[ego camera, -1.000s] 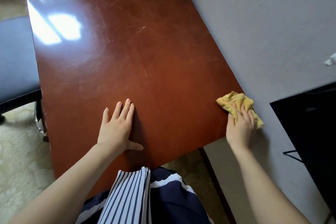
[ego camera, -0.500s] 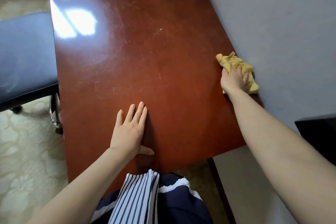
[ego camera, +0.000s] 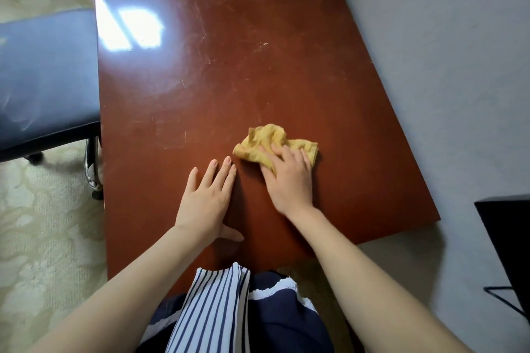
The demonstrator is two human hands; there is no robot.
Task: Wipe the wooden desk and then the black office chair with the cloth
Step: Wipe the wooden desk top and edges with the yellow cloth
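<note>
Right hand (ego camera: 291, 180), fingers (ego camera: 286, 155) flat, presses the crumpled yellow cloth (ego camera: 266, 137) mid-frame; I'd sweep overlapping strokes across the reddish wooden bench (ego camera: 229, 66).

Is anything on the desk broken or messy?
The desk has many pale scratches across its shiny top, so it looks worn. Nothing is spilled. The yellow cloth is just crumpled under the right hand.

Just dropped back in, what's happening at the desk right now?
A person is at the wooden desk. Their right hand presses a crumpled yellow cloth onto the top, near its front middle. The left hand lies flat on the wood just beside it. The black office chair sits off the desk's left side, untouched.
</note>
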